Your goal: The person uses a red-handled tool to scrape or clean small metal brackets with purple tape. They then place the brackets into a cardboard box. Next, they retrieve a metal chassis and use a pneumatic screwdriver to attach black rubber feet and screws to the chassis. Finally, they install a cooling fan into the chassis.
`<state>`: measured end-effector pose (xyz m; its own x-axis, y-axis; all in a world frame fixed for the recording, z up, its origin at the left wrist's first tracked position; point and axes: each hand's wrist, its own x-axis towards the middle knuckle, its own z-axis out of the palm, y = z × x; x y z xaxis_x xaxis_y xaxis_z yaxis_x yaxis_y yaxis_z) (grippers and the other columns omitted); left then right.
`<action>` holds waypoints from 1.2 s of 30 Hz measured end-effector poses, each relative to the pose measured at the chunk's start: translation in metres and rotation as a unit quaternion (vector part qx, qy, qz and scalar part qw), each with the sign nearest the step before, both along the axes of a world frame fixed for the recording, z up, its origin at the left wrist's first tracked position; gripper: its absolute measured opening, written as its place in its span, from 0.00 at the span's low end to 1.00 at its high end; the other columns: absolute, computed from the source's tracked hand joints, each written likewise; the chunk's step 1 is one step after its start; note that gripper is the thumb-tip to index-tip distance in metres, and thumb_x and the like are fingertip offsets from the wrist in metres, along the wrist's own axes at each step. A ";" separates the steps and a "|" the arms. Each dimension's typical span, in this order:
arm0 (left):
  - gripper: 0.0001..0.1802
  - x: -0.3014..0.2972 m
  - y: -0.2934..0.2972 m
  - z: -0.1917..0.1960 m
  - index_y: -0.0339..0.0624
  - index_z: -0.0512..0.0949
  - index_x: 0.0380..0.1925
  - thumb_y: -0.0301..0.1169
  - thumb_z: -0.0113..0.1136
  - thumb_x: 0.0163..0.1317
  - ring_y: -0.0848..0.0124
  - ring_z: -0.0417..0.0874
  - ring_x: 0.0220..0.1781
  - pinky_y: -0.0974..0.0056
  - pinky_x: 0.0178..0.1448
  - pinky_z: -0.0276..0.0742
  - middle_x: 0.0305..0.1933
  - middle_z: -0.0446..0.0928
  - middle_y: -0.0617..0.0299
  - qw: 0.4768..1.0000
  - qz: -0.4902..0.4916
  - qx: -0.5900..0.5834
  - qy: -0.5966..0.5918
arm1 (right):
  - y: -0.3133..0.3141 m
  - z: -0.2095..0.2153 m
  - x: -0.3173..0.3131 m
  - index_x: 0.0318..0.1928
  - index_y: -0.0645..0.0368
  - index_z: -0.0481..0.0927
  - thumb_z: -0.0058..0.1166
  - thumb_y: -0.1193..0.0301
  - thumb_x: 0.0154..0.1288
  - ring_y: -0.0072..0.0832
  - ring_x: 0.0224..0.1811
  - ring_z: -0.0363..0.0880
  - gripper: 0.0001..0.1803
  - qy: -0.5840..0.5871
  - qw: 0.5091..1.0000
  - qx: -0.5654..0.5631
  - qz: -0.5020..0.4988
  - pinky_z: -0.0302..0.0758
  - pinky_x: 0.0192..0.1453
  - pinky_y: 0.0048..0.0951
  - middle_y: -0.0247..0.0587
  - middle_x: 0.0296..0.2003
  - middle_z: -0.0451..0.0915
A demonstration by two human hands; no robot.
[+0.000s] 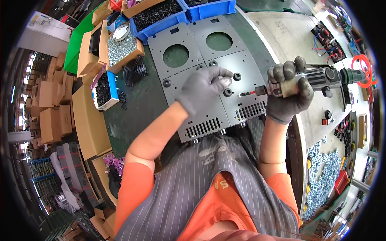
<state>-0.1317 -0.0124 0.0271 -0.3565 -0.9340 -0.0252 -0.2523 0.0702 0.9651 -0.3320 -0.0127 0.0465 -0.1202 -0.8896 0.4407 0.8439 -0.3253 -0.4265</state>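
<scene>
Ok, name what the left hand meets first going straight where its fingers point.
Probably the round black piece just right of the left hand, on the gray panel; height is hard to judge.

Bright, fairly sharp centre, dimmer left side, fisheye bending, black corners

Head-worn fisheye, facing down, close above

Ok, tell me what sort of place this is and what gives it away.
Most likely a factory assembly workshop: a power driver in the right hand, drilled metal panels on the bench, and a cardboard box heaped with small silvery parts.
</scene>
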 end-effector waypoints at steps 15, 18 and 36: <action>0.18 -0.036 -0.105 -0.007 0.50 0.80 0.47 0.40 0.61 0.57 0.63 0.83 0.40 0.61 0.46 0.75 0.40 0.82 0.57 0.958 -0.011 -0.080 -0.276 | -0.070 -0.004 -0.017 0.49 0.67 0.67 0.54 0.72 0.49 0.32 0.25 0.74 0.25 0.192 0.965 0.068 -0.167 0.74 0.34 0.33 0.44 0.26 0.74; 0.18 -0.045 -0.113 -0.015 0.51 0.80 0.47 0.41 0.61 0.57 0.61 0.82 0.41 0.61 0.46 0.75 0.39 0.82 0.57 0.957 -0.020 -0.101 -0.271 | -0.094 0.000 -0.011 0.47 0.68 0.68 0.53 0.76 0.51 0.30 0.25 0.76 0.21 0.223 0.958 0.068 -0.166 0.74 0.33 0.31 0.44 0.26 0.74; 0.15 -0.049 -0.111 -0.018 0.49 0.79 0.44 0.39 0.59 0.58 0.58 0.81 0.45 0.56 0.50 0.75 0.43 0.80 0.56 0.946 -0.036 -0.086 -0.310 | -0.139 -0.020 0.015 0.42 0.68 0.71 0.56 0.74 0.47 0.27 0.22 0.75 0.19 0.355 0.928 0.078 -0.078 0.73 0.28 0.26 0.42 0.24 0.75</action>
